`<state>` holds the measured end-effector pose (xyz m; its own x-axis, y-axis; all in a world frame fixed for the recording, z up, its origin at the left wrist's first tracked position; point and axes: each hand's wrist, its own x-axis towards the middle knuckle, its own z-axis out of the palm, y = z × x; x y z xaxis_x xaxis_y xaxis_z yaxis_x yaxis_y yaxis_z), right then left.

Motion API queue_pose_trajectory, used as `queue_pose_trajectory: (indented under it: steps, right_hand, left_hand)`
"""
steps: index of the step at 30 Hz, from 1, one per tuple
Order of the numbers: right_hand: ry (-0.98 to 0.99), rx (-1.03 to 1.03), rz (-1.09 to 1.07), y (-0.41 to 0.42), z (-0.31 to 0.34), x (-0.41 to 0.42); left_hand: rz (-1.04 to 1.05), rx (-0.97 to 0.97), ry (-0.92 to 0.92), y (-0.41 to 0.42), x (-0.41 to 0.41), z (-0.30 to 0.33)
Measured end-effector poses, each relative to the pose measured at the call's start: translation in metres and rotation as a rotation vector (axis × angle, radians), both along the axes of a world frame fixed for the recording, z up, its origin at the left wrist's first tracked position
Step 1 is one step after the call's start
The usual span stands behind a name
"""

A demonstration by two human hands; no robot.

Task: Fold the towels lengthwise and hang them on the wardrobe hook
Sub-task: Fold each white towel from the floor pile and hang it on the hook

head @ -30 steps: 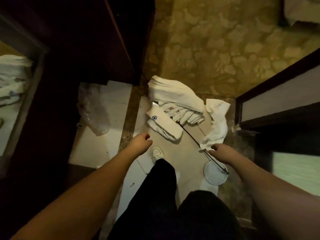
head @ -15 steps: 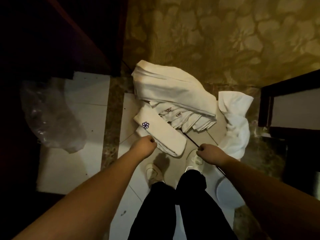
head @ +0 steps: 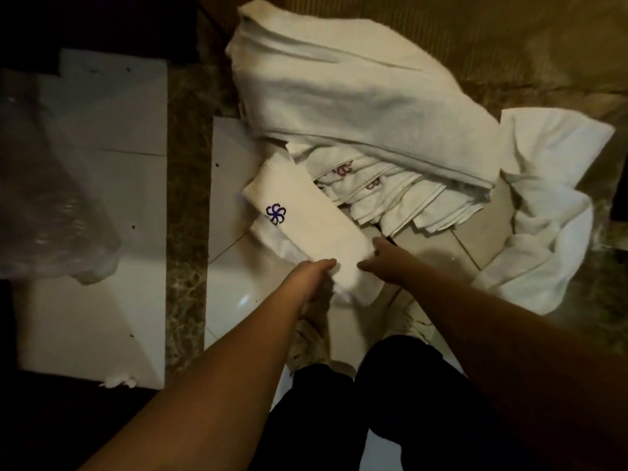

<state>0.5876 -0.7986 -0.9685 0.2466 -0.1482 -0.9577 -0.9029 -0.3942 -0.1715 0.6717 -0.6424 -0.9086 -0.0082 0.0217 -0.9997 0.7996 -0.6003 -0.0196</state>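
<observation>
Got my left hand (head: pixel 314 277) and right hand (head: pixel 380 263) clamped on the near end of the folded towel (head: pixel 306 222) lying on the floor tiles (head: pixel 231 266), so I can lift it evenly.

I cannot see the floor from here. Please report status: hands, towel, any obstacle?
Both hands, left and right, at near end of folded towel, grip unclear. Towel on floor, not lifted. Big towel pile close behind, touching.

White towel (head: pixel 316 222), blue pinwheel emblem (head: pixel 275 214)
</observation>
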Motion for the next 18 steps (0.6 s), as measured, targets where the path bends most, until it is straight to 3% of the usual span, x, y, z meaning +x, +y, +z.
queue_pose_trajectory:
  steps: [4, 10, 14, 18]
  right_hand:
    - [0.049, 0.1, 0.102, 0.02, 0.01, -0.009]
    - [-0.022, 0.288, -0.255, 0.043, 0.063, -0.027]
    - [-0.06, 0.282, -0.28, 0.042, 0.108, -0.026]
    - [-0.184, 0.167, -0.525, 0.024, 0.153, -0.018]
  left_hand:
    - [0.19, -0.028, 0.02, -0.002, -0.011, -0.004]
    - [0.061, -0.058, -0.114, -0.005, -0.027, 0.037]
    - [-0.142, -0.034, -0.173, 0.001, -0.024, 0.072]
    - [-0.022, 0.004, -0.277, 0.001, -0.013, 0.127]
